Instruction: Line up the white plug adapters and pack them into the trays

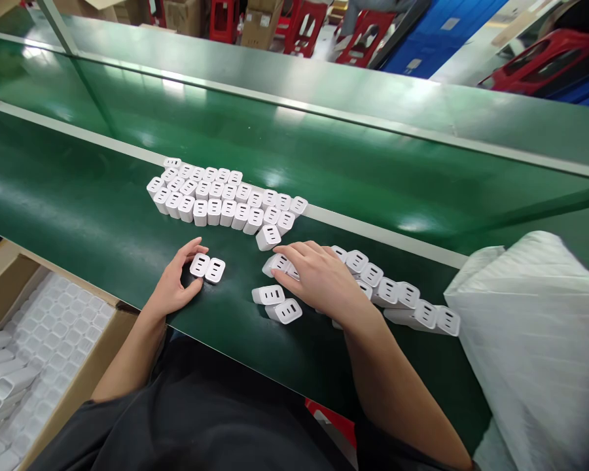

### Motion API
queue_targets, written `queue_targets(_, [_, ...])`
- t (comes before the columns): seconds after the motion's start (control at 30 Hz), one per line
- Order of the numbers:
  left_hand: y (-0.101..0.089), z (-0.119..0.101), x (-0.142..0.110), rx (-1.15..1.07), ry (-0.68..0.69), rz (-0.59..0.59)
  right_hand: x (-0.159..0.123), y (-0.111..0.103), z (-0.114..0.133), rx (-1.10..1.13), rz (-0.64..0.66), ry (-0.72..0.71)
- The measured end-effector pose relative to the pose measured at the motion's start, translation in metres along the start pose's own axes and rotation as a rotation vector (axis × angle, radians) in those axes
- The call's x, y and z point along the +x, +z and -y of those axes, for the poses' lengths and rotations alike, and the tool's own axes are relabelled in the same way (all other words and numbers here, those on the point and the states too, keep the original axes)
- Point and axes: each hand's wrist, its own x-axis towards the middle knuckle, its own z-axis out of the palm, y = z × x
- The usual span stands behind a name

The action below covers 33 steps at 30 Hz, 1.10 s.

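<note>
1. Left hand (177, 281): grip fairly wide, curved beside a pair of chargers (215, 270) on the table (103, 222); firmness unclear.
2. Right hand (319, 278): over a row (387, 288); grip mostly hidden, cannot tell.
3. Step, seemingly: positioning chargers; shifting the pair calls for squeezing both together.
4. Beyond: block (214, 210); lone charger (269, 237) before it.
5. Bag (535, 340) crowds the row's right end; carton (86, 376) at left.

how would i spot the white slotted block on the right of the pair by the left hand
On the green bench, find the left hand near the front edge. Beside it sits a pair of white slotted blocks. The right block is the one, farther from the palm than its neighbour.
</note>
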Motion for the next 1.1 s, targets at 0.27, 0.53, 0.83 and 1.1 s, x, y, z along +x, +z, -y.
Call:
queue_targets(0.27, [-0.001,-0.001,0.005,0.031,0.019,-0.402,-0.004,-0.012,-0.011,0.048,0.072,-0.016])
queue_targets(0.53, [-0.011,-0.064,0.065,0.344,0.229,0.060,-0.006,-0.025,-0.012,0.066,0.147,0.043])
queue_targets(0.83, [0.041,-0.065,0.104,0.619,0.236,0.529,-0.003,-0.024,-0.006,0.059,0.207,0.090])
queue_targets(1.1, [0.034,-0.058,0.104,0.336,0.103,0.547,0.000,-0.029,-0.011,0.089,0.247,0.042])
